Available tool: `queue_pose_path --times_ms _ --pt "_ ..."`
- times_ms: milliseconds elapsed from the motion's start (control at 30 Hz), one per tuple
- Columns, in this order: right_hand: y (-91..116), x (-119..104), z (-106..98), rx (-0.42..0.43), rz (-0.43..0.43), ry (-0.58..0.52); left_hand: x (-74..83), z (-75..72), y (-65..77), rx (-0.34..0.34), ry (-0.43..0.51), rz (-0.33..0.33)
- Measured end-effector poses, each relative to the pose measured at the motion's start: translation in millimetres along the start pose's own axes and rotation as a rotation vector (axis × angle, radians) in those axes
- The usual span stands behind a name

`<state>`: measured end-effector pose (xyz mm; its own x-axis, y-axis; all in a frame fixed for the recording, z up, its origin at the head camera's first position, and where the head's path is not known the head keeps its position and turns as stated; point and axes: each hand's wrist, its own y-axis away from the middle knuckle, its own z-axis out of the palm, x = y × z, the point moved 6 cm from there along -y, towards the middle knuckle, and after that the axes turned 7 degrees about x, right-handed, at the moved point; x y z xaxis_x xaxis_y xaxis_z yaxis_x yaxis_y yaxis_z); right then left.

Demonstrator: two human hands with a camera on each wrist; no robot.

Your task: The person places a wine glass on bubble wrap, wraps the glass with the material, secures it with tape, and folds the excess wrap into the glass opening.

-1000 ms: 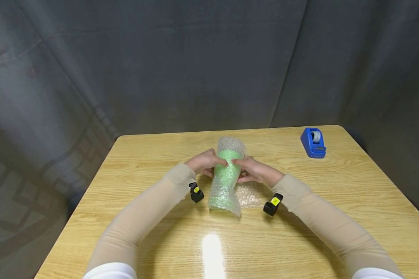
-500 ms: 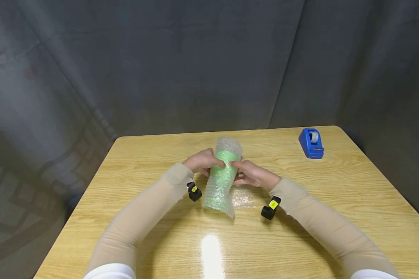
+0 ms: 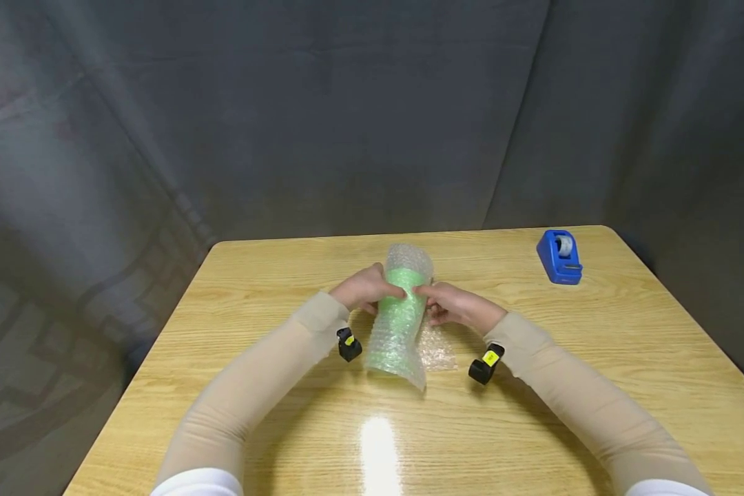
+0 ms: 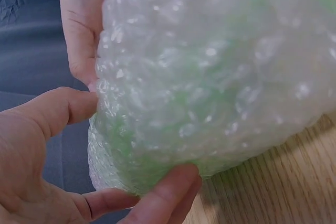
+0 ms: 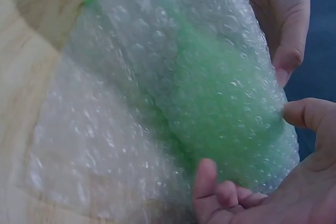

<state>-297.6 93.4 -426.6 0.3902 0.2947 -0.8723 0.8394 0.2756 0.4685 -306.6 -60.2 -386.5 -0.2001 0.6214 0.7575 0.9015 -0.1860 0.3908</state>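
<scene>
A green, roughly cylindrical thing lies inside a roll of clear bubble wrap [image 3: 395, 344] on the table; what it is cannot be made out through the bubbles. My left hand [image 3: 364, 286] holds the roll from the left, thumb on top and fingers low on its side. From the right, my right hand [image 3: 457, 304] holds it likewise, its thumb close to the left thumb. In the right wrist view, a loose flap of the wrap [image 5: 94, 145] spreads flat on the table, beside the roll. The right fingertips [image 5: 206, 174] curl against the roll's lower side.
A blue tape dispenser [image 3: 559, 258] with a roll of clear tape stands at the back right of the wooden table [image 3: 273, 427]. Dark grey curtains [image 3: 347, 138] hang behind the table and at its sides.
Both hands keep their hold on the wrapped roll. The right fingers shift slightly at its side, and the near end of the roll moves a little. The head view sways slightly.
</scene>
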Motion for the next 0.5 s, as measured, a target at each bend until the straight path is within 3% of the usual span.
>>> queue_pose_path --times_ms 100,233,500 --pt "0.2 -1.8 -0.5 -0.023 -0.016 0.025 0.2 0.7 0.8 0.0 0.001 0.005" --pt "0.9 -2.3 2.9 -0.077 -0.006 -0.037 1.3 1.8 2.3 -0.005 0.021 0.011" --pt "0.9 -1.9 3.8 -0.063 0.039 -0.095 4.7 3.3 4.8 -0.008 0.034 0.022"
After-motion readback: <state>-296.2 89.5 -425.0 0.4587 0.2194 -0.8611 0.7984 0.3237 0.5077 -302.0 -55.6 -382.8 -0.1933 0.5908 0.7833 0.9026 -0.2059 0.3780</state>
